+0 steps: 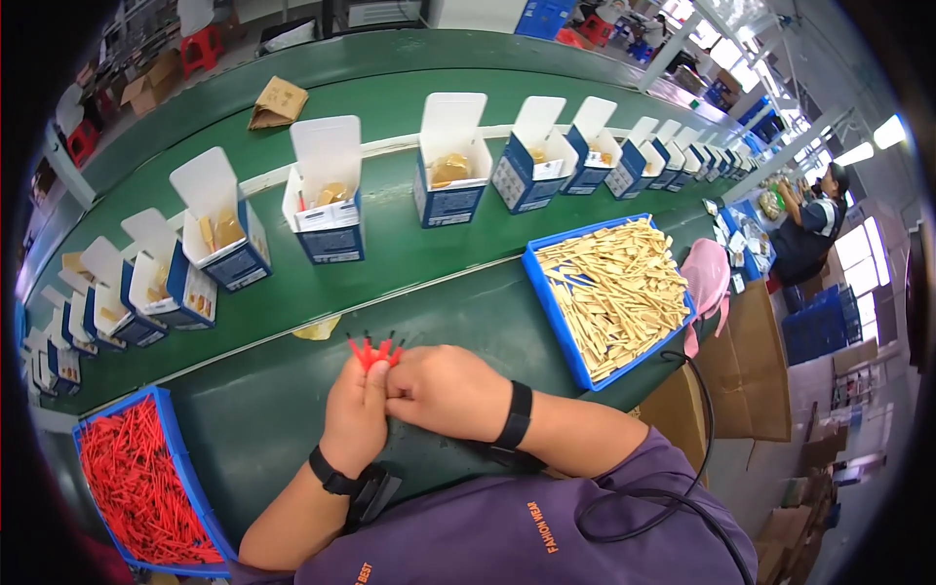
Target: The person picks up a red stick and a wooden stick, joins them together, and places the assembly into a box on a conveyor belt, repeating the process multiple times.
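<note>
My left hand (356,414) is closed around a small bunch of thin red sticks with black tips (374,351), which fan out above the thumb. Pressed against it, my right hand (453,390) has its fingers curled in; whatever they hold is hidden. Both hands are over the near green work surface. At the lower left, a blue tray (180,458) is heaped with more red sticks (141,487). On the right, another blue tray (553,322) holds a pile of flat pale wooden sticks (614,292).
A row of open blue-and-white boxes (453,190) stands on the green conveyor (390,263), each lid raised. A brown paper piece (278,102) lies behind them. Pink cloth (707,283) and a cardboard carton (751,361) are right. A co-worker (814,229) stands farther along.
</note>
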### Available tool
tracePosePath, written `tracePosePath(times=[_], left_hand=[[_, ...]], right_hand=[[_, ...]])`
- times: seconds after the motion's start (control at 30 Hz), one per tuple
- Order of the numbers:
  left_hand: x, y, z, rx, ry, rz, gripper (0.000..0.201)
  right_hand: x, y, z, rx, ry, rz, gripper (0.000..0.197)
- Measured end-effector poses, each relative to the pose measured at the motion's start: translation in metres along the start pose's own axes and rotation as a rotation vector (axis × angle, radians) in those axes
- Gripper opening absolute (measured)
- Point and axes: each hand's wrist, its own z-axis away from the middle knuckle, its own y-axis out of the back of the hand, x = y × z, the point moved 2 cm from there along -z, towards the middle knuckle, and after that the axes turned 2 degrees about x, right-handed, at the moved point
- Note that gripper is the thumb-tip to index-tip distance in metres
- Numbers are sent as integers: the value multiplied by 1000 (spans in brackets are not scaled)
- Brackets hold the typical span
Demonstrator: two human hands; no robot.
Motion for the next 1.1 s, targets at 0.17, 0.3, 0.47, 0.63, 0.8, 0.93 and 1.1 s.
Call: tracePosePath(times=[0.17, 0.3, 0.47, 0.63, 0.8, 0.93, 1.1], left_hand=[[0, 15, 4, 24, 200, 132, 21], [-4, 3, 6, 5, 375, 345, 19], [-2, 2, 7, -124, 398, 361, 22], [-2, -8, 14, -252, 248, 105, 21], [-5, -11, 17, -259, 400, 243, 21], [-10, -11, 8, -212, 459, 269, 21], [-7, -12, 7, -199, 501, 341, 22]], right_hand=[[1, -2, 9, 255, -41, -364, 19], [15, 0, 37, 200, -344, -694, 16], [19, -3, 29, 319, -359, -922, 17], [18, 26, 23, 245, -406, -685, 18], [14, 19, 23, 180, -310, -545, 15], [26, 22, 41, 213, -211, -278, 12], [35, 20, 72, 75, 30, 168, 20]])
